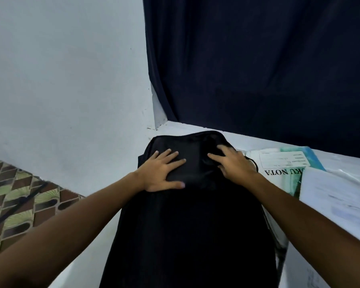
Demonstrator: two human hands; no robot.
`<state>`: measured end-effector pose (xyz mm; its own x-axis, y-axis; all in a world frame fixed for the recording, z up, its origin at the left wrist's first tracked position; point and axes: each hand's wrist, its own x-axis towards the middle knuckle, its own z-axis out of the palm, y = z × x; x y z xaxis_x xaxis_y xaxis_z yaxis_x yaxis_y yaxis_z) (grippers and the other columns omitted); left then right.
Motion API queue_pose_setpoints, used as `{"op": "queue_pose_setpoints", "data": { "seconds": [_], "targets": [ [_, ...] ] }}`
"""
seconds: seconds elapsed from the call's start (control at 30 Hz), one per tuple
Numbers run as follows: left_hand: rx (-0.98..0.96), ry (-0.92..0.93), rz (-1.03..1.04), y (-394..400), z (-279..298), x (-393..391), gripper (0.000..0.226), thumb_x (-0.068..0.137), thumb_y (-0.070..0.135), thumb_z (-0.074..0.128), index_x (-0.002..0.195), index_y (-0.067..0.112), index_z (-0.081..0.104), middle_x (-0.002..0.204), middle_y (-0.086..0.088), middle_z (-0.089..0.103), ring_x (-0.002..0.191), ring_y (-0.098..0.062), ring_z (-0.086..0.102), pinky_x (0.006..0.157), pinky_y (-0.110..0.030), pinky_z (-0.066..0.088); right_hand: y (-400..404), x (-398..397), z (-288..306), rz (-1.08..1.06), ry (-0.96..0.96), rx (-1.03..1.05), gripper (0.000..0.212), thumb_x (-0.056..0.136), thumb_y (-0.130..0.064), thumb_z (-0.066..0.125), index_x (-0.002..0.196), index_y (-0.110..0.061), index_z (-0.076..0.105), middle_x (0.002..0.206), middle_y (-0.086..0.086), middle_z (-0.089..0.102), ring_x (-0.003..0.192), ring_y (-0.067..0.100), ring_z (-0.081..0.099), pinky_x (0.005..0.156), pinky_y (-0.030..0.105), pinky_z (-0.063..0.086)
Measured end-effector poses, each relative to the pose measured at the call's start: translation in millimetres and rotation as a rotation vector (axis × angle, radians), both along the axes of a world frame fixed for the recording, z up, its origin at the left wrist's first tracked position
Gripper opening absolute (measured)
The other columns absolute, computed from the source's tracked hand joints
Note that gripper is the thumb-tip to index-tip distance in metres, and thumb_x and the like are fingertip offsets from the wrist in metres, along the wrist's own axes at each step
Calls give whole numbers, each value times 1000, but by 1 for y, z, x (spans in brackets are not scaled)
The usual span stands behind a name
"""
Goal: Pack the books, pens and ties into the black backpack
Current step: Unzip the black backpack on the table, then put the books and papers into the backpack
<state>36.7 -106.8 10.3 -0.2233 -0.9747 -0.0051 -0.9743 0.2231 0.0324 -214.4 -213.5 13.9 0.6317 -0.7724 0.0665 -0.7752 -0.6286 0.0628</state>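
The black backpack [193, 221] lies flat on a white surface, its top end pointing away from me. My left hand [161, 172] lies flat on its upper left part, fingers spread and straight. On the upper right part my right hand [235, 166] rests with its fingers spread, fingertips touching a fold near the top. Just right of the backpack lies a book with "NOTA" printed on its cover [279, 167]. A white book or stack of paper [337, 200] overlaps it further right. No pens or ties are visible.
The white surface [341, 161] meets a pale wall [60, 80] on the left and a dark blue curtain [258, 69] behind. Patterned green and brown floor [15, 196] shows at the lower left, with a dark cord across it.
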Motion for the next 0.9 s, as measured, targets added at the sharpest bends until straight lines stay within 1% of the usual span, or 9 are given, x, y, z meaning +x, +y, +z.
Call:
{"op": "queue_pose_setpoints", "data": {
  "seconds": [0.07, 0.17, 0.27, 0.37, 0.43, 0.57, 0.67, 0.77, 0.9],
  "targets": [
    [66, -108, -25, 2, -12, 7, 110, 62, 94, 24, 154, 37, 3, 163, 0, -3, 150, -22, -8, 121, -48, -5, 2, -6, -10, 37, -54, 149, 49, 101, -44, 34, 149, -37, 25, 157, 2, 24, 144, 21, 21, 114, 37, 18],
    [97, -128, 3, -4, -16, 10, 116, 57, 97, 27, 153, 39, -3, 163, -1, -11, 149, -22, -16, 119, -46, -11, 3, -11, -20, -12, 33, 251, 68, 92, -69, 23, 152, -38, 10, 162, -1, 9, 148, 18, 6, 119, 39, 4],
    [230, -159, 51, -11, -6, -2, 128, 44, 104, 18, 153, 39, 0, 164, -3, -10, 149, -23, -15, 119, -48, -10, 8, -5, -18, -90, 175, 170, 69, 94, -66, 24, 153, -35, 6, 162, 4, 4, 148, 27, 1, 118, 49, 0],
    [368, -189, 145, -16, 17, -25, 117, 58, 90, 52, 154, 36, 13, 164, -2, 2, 151, -25, -1, 119, -55, 0, 32, -4, -7, -127, 123, 113, 61, 98, -51, 34, 151, -25, 20, 159, 11, 17, 146, 32, 11, 117, 53, 6],
    [374, -137, 209, -15, 36, -44, 99, 65, 71, 70, 147, 31, 33, 158, -3, 29, 145, -26, 26, 118, -53, 19, 55, -22, 0, -122, -17, 115, 55, 98, -44, 39, 148, -24, 30, 155, 10, 25, 145, 30, 17, 117, 48, 10],
    [127, 96, 179, -4, 60, -102, 65, 77, 51, 72, 133, 25, 53, 132, -2, 59, 122, -23, 55, 102, -35, 43, 103, -100, 17, -213, -329, 159, 47, 96, -37, 48, 140, -22, 45, 145, 7, 42, 133, 25, 37, 107, 36, 32],
    [16, 497, 34, 12, 58, -173, 46, 80, 36, 76, 122, 21, 63, 112, -2, 68, 104, -18, 64, 98, -32, 48, 133, -181, 24, -356, -533, 171, 38, 94, -30, 55, 131, -21, 56, 135, 4, 53, 123, 22, 48, 97, 33, 41],
    [117, 751, -27, 15, 43, -240, 42, 81, 29, 77, 119, 18, 64, 98, -3, 70, 86, -14, 66, 93, -30, 51, 156, -258, 30, -520, -730, 110, 30, 91, -20, 61, 120, -13, 64, 126, 8, 61, 112, 24, 57, 93, 29, 43],
    [328, 1007, 149, 2, 30, -302, 55, 90, 38, 66, 138, 18, 46, 116, 1, 61, 101, -16, 59, 85, -24, 43, 176, -339, 37, -780, -1040, 48, 22, 91, -7, 59, 111, -6, 68, 105, 5, 65, 83, 6, 60, 74, 16, 41]
  ]
}}
